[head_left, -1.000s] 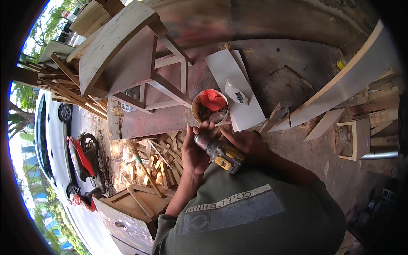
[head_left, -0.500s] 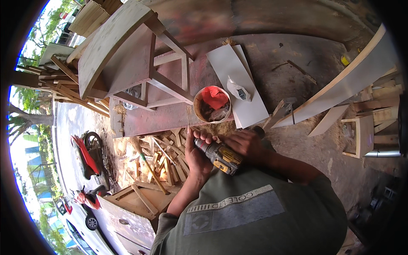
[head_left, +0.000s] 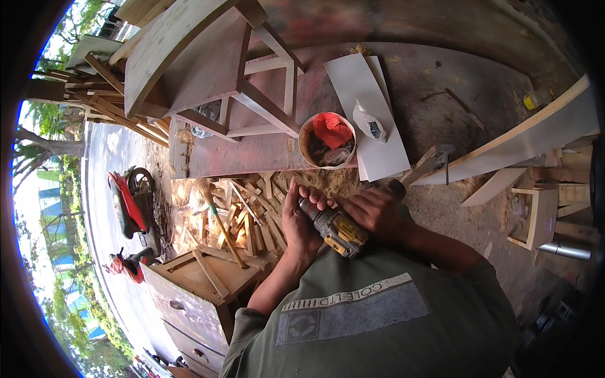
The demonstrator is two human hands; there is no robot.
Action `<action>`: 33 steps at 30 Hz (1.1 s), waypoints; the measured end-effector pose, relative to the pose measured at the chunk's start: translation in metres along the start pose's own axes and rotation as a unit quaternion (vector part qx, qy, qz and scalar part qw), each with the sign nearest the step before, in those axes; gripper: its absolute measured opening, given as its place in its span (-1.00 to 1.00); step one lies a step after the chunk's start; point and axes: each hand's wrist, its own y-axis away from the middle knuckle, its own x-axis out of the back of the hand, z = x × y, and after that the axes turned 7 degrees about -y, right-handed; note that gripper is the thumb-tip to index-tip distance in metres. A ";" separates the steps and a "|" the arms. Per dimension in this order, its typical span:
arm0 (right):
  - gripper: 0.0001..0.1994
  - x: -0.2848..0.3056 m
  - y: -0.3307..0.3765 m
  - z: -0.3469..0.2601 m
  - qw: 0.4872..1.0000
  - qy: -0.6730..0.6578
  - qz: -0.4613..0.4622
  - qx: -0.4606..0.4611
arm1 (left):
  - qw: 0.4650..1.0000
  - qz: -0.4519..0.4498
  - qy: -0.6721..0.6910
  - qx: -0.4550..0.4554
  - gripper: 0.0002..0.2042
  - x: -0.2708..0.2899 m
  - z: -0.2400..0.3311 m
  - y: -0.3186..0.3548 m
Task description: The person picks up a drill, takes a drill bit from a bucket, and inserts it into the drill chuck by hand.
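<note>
Close to my chest I hold a yellow and black cordless drill [head_left: 345, 232]. The fingers of my left hand [head_left: 302, 222] curl around its front end at the chuck. My right hand [head_left: 373, 211] wraps the drill's grip, its base poking out beyond my knuckles. Whether a bit sits in the chuck is hidden by my left fingers. Just ahead of my hands, on the bench, stands a round bucket [head_left: 305, 150] with a red cloth or bag [head_left: 331, 129] and other small things in it. A white plastic packet [head_left: 369, 121] lies on flat white panels [head_left: 353, 82] to its right.
A wooden furniture frame with a curved top [head_left: 195, 82] stands on the reddish workbench [head_left: 227, 162]. Wood offcuts [head_left: 255, 233] and a broom [head_left: 222, 227] lie left below it. A drawer cabinet [head_left: 189, 309] is nearer. At right are a hammer [head_left: 428, 164] and a long curved panel [head_left: 504, 145].
My view has shifted, so the bench, bucket and frame sit higher and further right. Both hands keep their hold on the drill, with little visible change in grip.
</note>
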 end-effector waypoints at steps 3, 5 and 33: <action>-0.57 0.007 -0.004 -0.001 1.000 0.020 -0.014 0.012 | 0.999 0.029 -0.023 -0.003 -0.74 -0.010 0.002 0.004; -0.57 0.008 -0.004 0.000 0.999 0.028 -0.012 0.022 | 0.999 0.028 -0.031 -0.003 -0.73 -0.008 0.002 0.004; -0.37 0.006 0.038 0.044 0.979 -0.156 0.010 -0.130 | 0.877 0.085 -0.464 -0.087 -0.62 0.062 -0.003 -0.071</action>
